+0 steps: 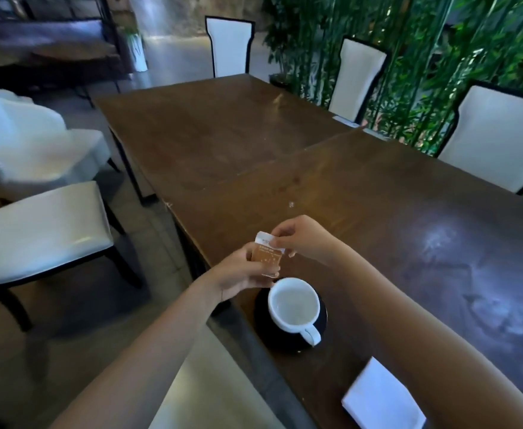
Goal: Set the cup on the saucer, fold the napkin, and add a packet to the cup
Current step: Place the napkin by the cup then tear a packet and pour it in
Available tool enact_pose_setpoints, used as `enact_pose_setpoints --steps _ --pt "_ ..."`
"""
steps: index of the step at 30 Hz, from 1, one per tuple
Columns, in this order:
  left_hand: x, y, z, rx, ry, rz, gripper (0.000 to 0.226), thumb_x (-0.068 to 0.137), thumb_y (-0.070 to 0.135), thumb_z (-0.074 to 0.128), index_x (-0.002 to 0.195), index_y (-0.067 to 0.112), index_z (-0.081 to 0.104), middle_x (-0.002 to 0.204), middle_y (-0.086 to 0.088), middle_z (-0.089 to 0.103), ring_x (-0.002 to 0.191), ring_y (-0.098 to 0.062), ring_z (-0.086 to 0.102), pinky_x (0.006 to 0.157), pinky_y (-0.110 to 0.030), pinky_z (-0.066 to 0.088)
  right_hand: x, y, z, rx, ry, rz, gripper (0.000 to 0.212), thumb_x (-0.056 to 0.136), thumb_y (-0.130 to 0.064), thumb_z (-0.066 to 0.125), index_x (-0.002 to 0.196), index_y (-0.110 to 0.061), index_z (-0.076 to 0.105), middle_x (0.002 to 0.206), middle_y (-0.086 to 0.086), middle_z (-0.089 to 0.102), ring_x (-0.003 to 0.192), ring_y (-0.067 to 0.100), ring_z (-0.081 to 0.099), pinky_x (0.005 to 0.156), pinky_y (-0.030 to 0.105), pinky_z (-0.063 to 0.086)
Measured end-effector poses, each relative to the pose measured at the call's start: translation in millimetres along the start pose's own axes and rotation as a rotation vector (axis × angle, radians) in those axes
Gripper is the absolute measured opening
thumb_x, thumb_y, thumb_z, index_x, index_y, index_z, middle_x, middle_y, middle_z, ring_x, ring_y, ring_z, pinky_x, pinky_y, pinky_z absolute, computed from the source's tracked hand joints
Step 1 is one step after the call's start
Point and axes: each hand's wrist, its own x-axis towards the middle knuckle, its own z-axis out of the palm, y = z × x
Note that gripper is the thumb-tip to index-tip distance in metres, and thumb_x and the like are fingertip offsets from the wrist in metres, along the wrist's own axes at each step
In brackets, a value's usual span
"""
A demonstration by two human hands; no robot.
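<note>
Head view: cup (294,305) stood upright on the dark saucer (261,323) near the table (409,212) edge, handle toward the person. Step one judged done. Napkin (381,397) lay flat on the table as a neat white rectangle, nearer the person than the saucer and apart from it. It looked folded, so step two judged done too, though the layers could not be made out. Cup interior looked white and empty. Packet step not yet done.

Packet (268,258) was held in the air just beyond the cup rim, not touching the cup. Left hand (241,274) gripped the brown body of the packet, fingers curled round it. Right hand (303,239) pinched the white top strip between thumb and fingertips, other fingers curled in. Strip stood bent up from the body, which read as a tear at the top; whether the packet was open could not be told. Neither hand touched cup, saucer or napkin.
</note>
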Motion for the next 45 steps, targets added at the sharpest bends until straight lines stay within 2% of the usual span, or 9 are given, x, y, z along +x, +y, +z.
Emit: enact_pose_setpoints --steps 3,7,12,22,26,29,32,36,45 --pt "20.8 5.6 -6.3 0.261 0.270 0.073 0.052 0.065 0.026 0.083 0.103 0.033 0.049 0.106 0.001 0.061 0.086 -0.011 0.067 0.064 -0.026 0.057 31.2 20.0 7.1 0.136 0.060 0.146 0.010 0.085 -0.013 0.064 0.089 -0.008 0.072 0.070 0.002 0.066 0.057 0.009 0.059 0.056 0.020 0.052" --pt "57.0 5.2 -14.8 0.773 0.504 0.143 0.069 0.065 0.035 0.083 0.120 0.026 0.043 0.120 0.002 0.050 0.102 -0.013 0.054 0.083 -0.030 0.051 69.9 39.3 22.3 0.305 0.092 0.315 0.011 0.086 -0.011 0.064 0.093 -0.006 0.071 0.075 0.004 0.065 0.063 0.011 0.062 0.054 0.019 0.053" --pt "94.2 -9.1 -31.2 1.057 0.553 0.130 0.057 0.076 0.028 0.074 0.123 0.016 0.044 0.121 -0.007 0.046 0.106 -0.025 0.055 0.084 -0.030 0.045 108.2 65.4 46.7 0.368 0.094 0.416 0.006 0.087 -0.011 0.062 0.086 -0.011 0.068 0.080 0.005 0.065 0.064 0.010 0.062 0.057 0.020 0.056" --pt "137.8 -45.5 -68.7 1.260 0.531 0.022 0.050 0.081 0.035 0.067 0.124 0.015 0.050 0.119 -0.005 0.053 0.115 -0.024 0.048 0.094 -0.037 0.045 149.6 109.6 80.5 0.105 -0.043 0.264 0.030 0.091 -0.020 0.056 0.118 -0.010 0.061 0.110 0.010 0.068 0.095 0.023 0.066 0.087 0.038 0.055" --pt "145.4 -51.5 -73.8 1.333 0.604 0.053 0.059 0.081 0.036 0.067 0.131 0.014 0.045 0.125 -0.005 0.050 0.118 -0.023 0.043 0.096 -0.036 0.043 153.5 119.6 80.3 -0.055 -0.085 0.112 0.040 0.091 -0.024 0.053 0.129 -0.012 0.053 0.121 0.008 0.060 0.110 0.022 0.057 0.093 0.034 0.046" --pt "146.4 -54.4 -73.3 1.292 0.611 -0.004 0.076 0.078 0.037 0.071 0.140 0.011 0.035 0.133 -0.007 0.044 0.125 -0.025 0.037 0.101 -0.038 0.040 154.6 129.8 77.4 -0.025 -0.074 0.112 0.048 0.089 -0.016 0.053 0.136 -0.013 0.046 0.123 0.006 0.054 0.101 0.014 0.054 0.087 0.024 0.044" --pt "145.4 -55.4 -73.4 1.226 0.605 -0.029 0.083 0.077 0.034 0.073 0.143 0.011 0.028 0.138 -0.008 0.040 0.130 -0.026 0.031 0.104 -0.039 0.036 154.4 136.7 76.7 -0.045 -0.101 0.072 0.057 0.084 -0.012 0.060 0.137 -0.015 0.042 0.124 0.004 0.051 0.099 0.008 0.049 0.086 0.020 0.043" --pt "143.5 -57.5 -71.3 1.200 0.639 -0.013 0.078 0.078 0.025 0.073 0.142 0.010 0.030 0.138 -0.008 0.043 0.130 -0.026 0.032 0.107 -0.037 0.033 155.0 137.2 83.6 -0.146 -0.119 -0.005 0.063 0.080 -0.013 0.068 0.136 -0.015 0.040 0.127 0.005 0.046 0.115 0.019 0.046 0.101 0.035 0.045" --pt "142.1 -57.4 -69.9 1.192 0.684 0.017 0.069 0.080 0.020 0.070 0.140 0.011 0.036 0.137 -0.006 0.045 0.130 -0.022 0.035 0.108 -0.035 0.033 162.1 130.5 92.2 -0.151 -0.067 -0.034 0.053 0.086 -0.012 0.061 0.135 -0.014 0.041 0.130 0.008 0.045 0.118 0.023 0.046 0.101 0.040 0.046"
